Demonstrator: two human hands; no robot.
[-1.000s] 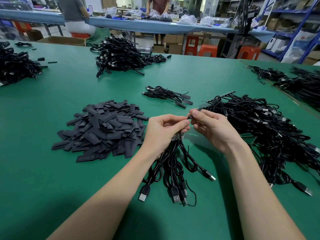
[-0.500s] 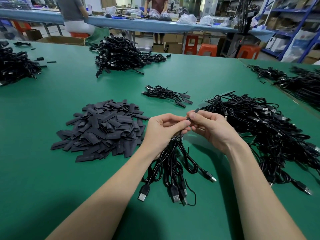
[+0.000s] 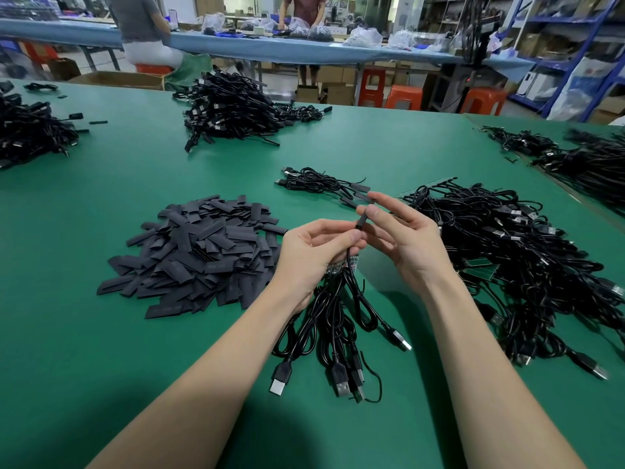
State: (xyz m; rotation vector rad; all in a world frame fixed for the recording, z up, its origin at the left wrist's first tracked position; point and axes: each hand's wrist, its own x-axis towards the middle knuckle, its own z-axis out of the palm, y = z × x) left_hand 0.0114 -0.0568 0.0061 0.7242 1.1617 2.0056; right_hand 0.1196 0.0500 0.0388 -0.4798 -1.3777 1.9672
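My left hand (image 3: 314, 255) grips a bundle of black USB cables (image 3: 334, 319) at its top; the cables hang down to the green table (image 3: 101, 350) with their plugs lying near the front. Small circuit boards show just under my fist. One cable end (image 3: 361, 222) sticks up from my left thumb, and my right hand (image 3: 406, 238) pinches its tip between thumb and forefinger, the other fingers spread. A heap of flat black sleeves (image 3: 199, 255) lies left of my hands.
A big tangle of black cables (image 3: 514, 265) lies to the right, a small finished bunch (image 3: 321, 182) beyond my hands, more piles at the far middle (image 3: 230, 110), far left (image 3: 30, 133) and far right (image 3: 592, 164). Two people are at the blue table (image 3: 389, 54) behind.
My right hand has lifted and opened its outer fingers, drawing one cable end up out of the bundle. The left hand stays where it was, holding the cables.
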